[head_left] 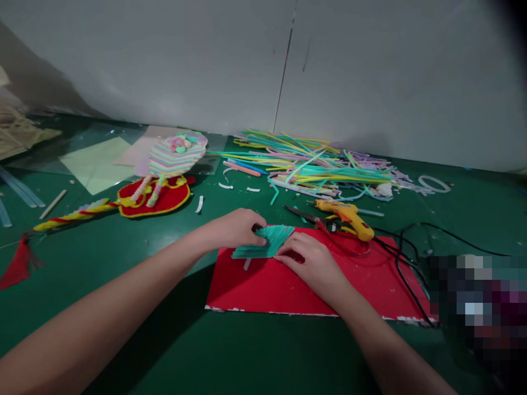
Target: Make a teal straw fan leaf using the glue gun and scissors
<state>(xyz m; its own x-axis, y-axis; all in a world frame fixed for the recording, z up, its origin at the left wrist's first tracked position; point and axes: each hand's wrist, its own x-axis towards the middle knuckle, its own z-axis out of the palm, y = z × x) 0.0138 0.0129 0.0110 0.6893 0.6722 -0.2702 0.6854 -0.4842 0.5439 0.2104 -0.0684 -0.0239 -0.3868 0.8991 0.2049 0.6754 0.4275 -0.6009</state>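
A small teal panel of pipe cleaners (276,239), its strands lying side by side, is held just over a red board (288,291). My left hand (242,229) pinches its upper left part between thumb and fingers. At its lower right edge, my right hand (307,255) grips it with thumb and fingertips. A short white strip (247,264) lies on the board below the panel. Just beyond my right hand are scissors (307,215) with red handles and a yellow glue gun (349,216). My fingers cover parts of the panel's edges.
Loose pastel pipe cleaners (313,164) are heaped by the wall. To the left lie a striped fan-shaped piece (177,159), a red fan with yellow edging (173,204) and a red tassel (21,266). A black cord (398,263) crosses the board's right side. Paper sheets (96,164) lie behind.
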